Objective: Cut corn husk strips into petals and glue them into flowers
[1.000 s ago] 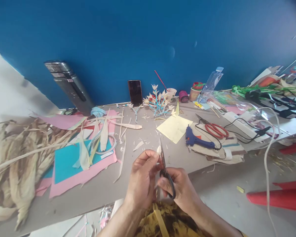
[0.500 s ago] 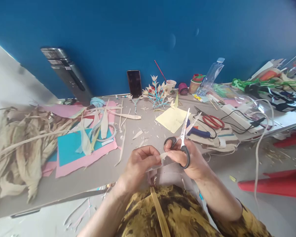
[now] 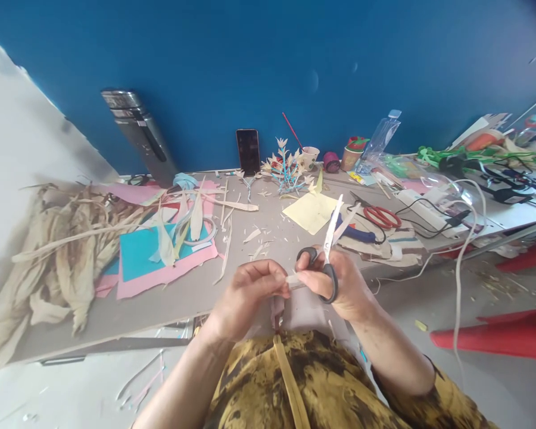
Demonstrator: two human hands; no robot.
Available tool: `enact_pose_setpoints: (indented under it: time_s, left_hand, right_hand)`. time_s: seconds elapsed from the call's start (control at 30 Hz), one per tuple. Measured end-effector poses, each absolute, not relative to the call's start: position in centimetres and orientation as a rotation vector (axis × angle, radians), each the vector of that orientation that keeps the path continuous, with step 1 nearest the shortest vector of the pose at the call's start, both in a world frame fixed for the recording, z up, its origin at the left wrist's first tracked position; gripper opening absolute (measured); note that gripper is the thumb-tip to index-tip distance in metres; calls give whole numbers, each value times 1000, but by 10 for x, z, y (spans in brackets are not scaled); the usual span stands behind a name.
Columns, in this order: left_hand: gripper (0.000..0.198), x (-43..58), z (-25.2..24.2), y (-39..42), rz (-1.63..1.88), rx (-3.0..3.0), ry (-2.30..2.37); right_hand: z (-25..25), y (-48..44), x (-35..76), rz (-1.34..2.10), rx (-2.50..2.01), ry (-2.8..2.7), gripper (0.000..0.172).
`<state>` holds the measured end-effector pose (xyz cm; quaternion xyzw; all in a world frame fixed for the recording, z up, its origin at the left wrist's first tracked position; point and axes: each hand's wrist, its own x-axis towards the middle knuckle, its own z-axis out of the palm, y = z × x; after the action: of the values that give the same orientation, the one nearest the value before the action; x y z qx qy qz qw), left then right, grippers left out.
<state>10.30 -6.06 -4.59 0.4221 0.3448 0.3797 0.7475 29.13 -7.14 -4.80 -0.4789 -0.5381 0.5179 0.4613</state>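
My left hand [image 3: 248,293] pinches a small pale strip of dried leaf [image 3: 295,280] near the table's front edge. My right hand [image 3: 339,285] meets the same strip and holds black-handled scissors [image 3: 327,256], whose blades point up and away with a narrow gap between them. Both hands hover just above my lap, over the grey table [image 3: 178,298]. Pale cuttings are scattered on the table beyond my hands.
A heap of dried husks [image 3: 58,250] lies left, beside pink and teal paper sheets [image 3: 161,256]. A yellow sheet [image 3: 310,211], blue glue gun [image 3: 360,233], red scissors [image 3: 382,217] and cables sit right. A phone [image 3: 248,151], flask [image 3: 138,134], leaf craft [image 3: 286,173] and cups line the blue wall.
A second ago the scissors pointed straight ahead at the strip; my right hand has since swung them aside, blades up to the right, and both hands now pinch the strip. The view shifted slightly.
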Motion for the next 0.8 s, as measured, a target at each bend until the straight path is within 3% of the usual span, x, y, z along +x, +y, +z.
enact_pose_setpoints:
  time_s: [0.23, 0.47, 0.67, 0.8]
  left_hand:
    - [39, 111, -50, -66, 938, 838, 667]
    - [26, 124, -48, -72, 869, 860, 718]
    - [21, 131, -54, -67, 854, 679, 515]
    - [33, 132, -59, -63, 839, 539, 440]
  right_hand:
    - [-50, -74, 287, 1200, -1178, -1226, 19]
    - [-42, -79, 288, 1365, -1054, -1261, 13]
    - [-52, -76, 288, 1569, -883, -1094, 19]
    - [-54, -72, 288, 1556, -959, -1006, 21]
